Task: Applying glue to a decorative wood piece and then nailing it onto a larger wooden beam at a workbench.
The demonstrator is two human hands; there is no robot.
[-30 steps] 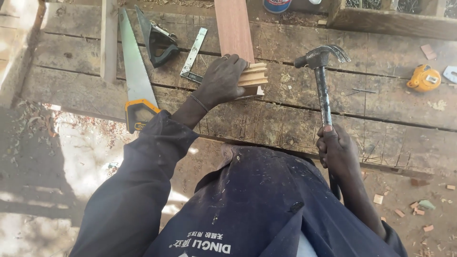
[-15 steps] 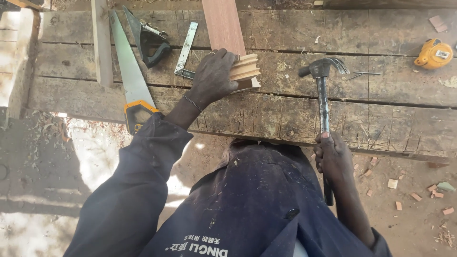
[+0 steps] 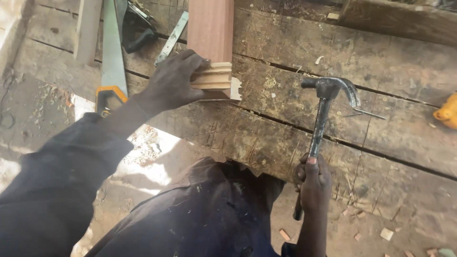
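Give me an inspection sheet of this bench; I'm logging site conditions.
Surface: worn plank bench, scratched and gapped.
Job's things: reddish board with stacked moulding at its near end; claw hammer.
Clutter: handsaw, metal square, yellow tape measure at the right edge, wood chips.
Hands: left hand presses the moulding; right hand grips the hammer handle.
Cables: nothing seen.
Surroundings: dirt floor with sawdust and offcuts.

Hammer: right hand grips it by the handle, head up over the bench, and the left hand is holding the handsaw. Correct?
Not quite. In the head view the left hand is pressed on the end of the reddish wooden board, not holding the handsaw, which lies untouched on the bench beside it. The rest holds: the right hand grips the hammer by its handle, head up.
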